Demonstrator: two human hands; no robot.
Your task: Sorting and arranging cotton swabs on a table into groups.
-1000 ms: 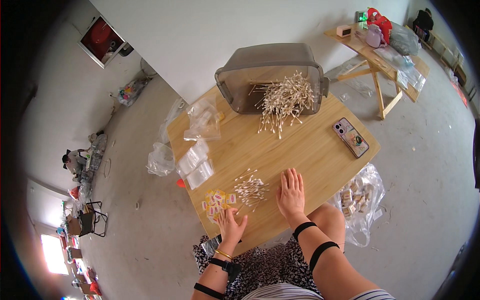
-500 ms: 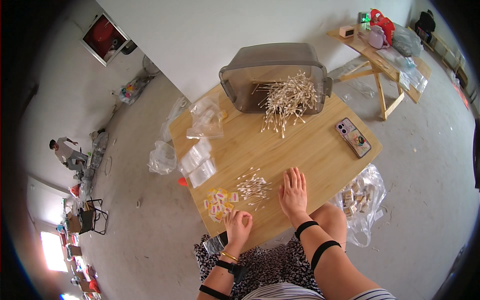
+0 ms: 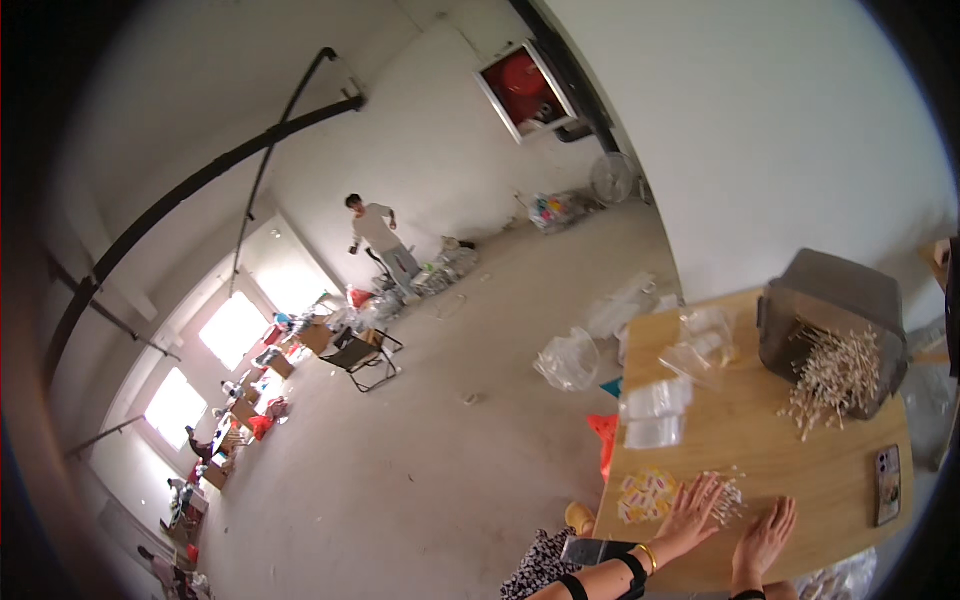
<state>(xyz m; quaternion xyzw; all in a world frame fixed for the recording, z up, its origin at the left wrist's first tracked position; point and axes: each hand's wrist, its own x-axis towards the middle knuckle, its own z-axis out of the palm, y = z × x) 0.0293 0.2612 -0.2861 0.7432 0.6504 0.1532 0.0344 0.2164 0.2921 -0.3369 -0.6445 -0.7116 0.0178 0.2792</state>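
Observation:
My left hand (image 3: 692,513) lies palm down on the wooden table (image 3: 745,430), fingers stretched out. Its fingertips reach the near side of a small loose heap of cotton swabs (image 3: 730,496) and partly cover it. To the right of that heap, my right hand (image 3: 766,537) rests on the wood with its fingers extended, holding nothing. Small yellow-and-white paper labels (image 3: 645,497) are spread just left of my left hand. At the far right, a grey translucent bin (image 3: 822,290) lies on its side, with many more swabs (image 3: 838,370) spilling from its mouth.
Flat clear bags (image 3: 655,412) and a clear zip bag (image 3: 703,338) lie along the table's left side. A phone (image 3: 887,487) sits near the right edge. On the floor are a plastic bag (image 3: 568,360) and a folding chair (image 3: 362,355). Another person (image 3: 378,232) stands farther off.
The view has swung left and up, bringing in more of the room. My left hand has gone from curled beside the labels to flat at the swab heap. My right hand stays on the table.

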